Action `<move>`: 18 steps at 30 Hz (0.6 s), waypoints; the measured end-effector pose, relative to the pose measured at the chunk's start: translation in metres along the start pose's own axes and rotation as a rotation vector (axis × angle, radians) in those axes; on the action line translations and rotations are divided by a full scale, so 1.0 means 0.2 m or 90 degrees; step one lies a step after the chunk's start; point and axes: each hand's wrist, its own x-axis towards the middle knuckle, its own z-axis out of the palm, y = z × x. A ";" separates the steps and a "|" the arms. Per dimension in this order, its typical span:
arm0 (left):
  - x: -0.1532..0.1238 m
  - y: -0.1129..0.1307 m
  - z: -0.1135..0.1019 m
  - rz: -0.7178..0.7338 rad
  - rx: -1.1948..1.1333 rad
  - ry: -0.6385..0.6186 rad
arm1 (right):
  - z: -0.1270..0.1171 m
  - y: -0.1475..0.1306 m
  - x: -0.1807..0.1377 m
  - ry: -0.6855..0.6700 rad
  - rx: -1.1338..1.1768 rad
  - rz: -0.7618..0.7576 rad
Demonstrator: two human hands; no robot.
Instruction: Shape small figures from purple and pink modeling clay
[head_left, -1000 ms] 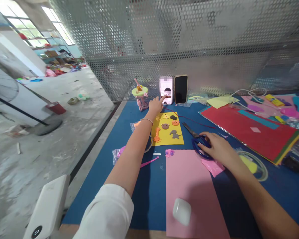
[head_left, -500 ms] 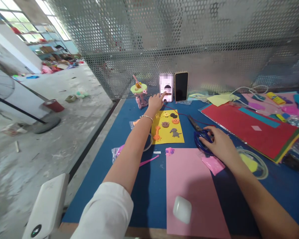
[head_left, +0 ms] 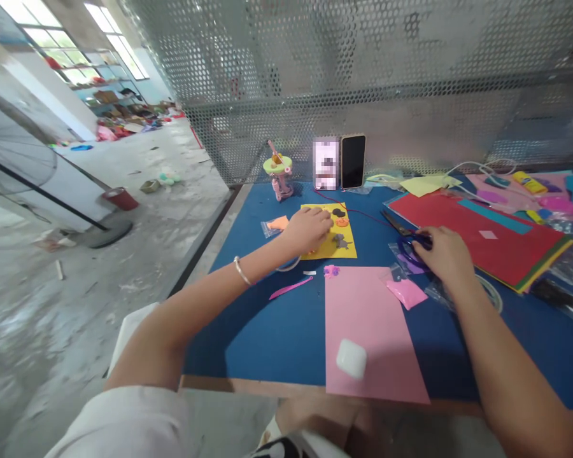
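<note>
My right hand (head_left: 444, 254) is closed round the handles of the dark blue scissors (head_left: 413, 248); their blades point up and left, slightly apart. My left hand (head_left: 310, 229) is over the yellow sheet (head_left: 325, 252), fingers loosely bent, with nothing visible in them. It hides part of the sheet's clay animal figures; a grey dog (head_left: 342, 242) and an orange face (head_left: 342, 222) show beside it. Below lies a pink sheet (head_left: 367, 312) with a white rounded case (head_left: 352, 359) and a small pink-purple piece (head_left: 332, 271). A pink clay packet (head_left: 407, 294) overlaps its right edge.
Two phones, one lit (head_left: 325, 163) and one dark (head_left: 353, 161), lean against the perforated metal panel (head_left: 410, 114). A pink-and-green stand (head_left: 279, 168) is left of them. Red sheets (head_left: 458, 229) and plastic bags lie right. A pink tool (head_left: 291, 288) lies on the blue table (head_left: 267, 337).
My left hand has come back from the lit phone to the yellow sheet. My right hand still holds the scissors, a little further right in view. The camera view has shifted.
</note>
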 end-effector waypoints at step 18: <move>-0.38 0.41 0.00 -0.118 -0.277 0.115 | -0.13 -0.26 -0.26 -0.242 0.172 -0.160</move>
